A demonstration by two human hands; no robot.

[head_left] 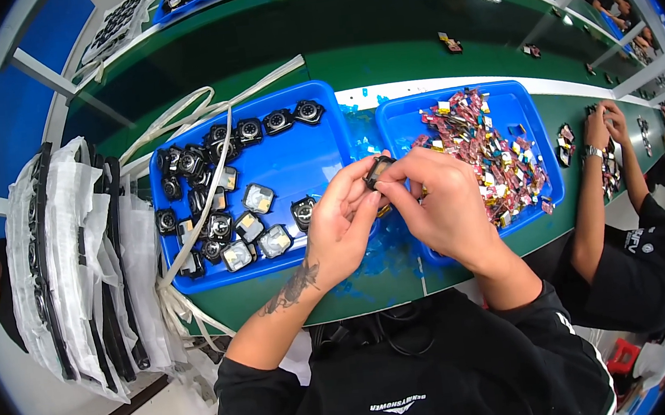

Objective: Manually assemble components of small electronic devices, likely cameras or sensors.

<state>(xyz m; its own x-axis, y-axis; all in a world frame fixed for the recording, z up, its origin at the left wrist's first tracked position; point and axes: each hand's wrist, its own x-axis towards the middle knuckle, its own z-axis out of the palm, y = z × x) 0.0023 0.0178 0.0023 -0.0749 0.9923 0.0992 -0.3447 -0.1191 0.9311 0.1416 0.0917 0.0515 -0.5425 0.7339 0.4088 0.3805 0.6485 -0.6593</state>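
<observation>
And here are the fingers at work: the left hand [339, 219] has thumb and fingertips clamped on a small dark case [379, 170], held up over the gap between two trays, while the right hand [445, 200] comes in from the right with thumb and forefinger drawn together on its right side; whether they also pinch some smaller part, the fingers themselves hide. That right hand blocks part of the left wall of the right blue tray [409, 122], heaped with small pink, yellow and white pieces [498, 166]. Over on the left, the left blue tray [295, 163] carries black round-faced units [218, 226], crowded along its left side, with pale-backed pieces [259, 198] lying among them. Watch the white strap [274, 74]: one length runs right across that tray, over some of the units. Blue scraps [383, 263] litter the green table [374, 294] between the trays. Farther left, wrapped stacked trays [71, 267] stand on edge beside the table. On the far green strip, a loose pinkish part [450, 43] lies well apart from the hands, and away to the right a co-worker [629, 257] in black has both arms over the table.
</observation>
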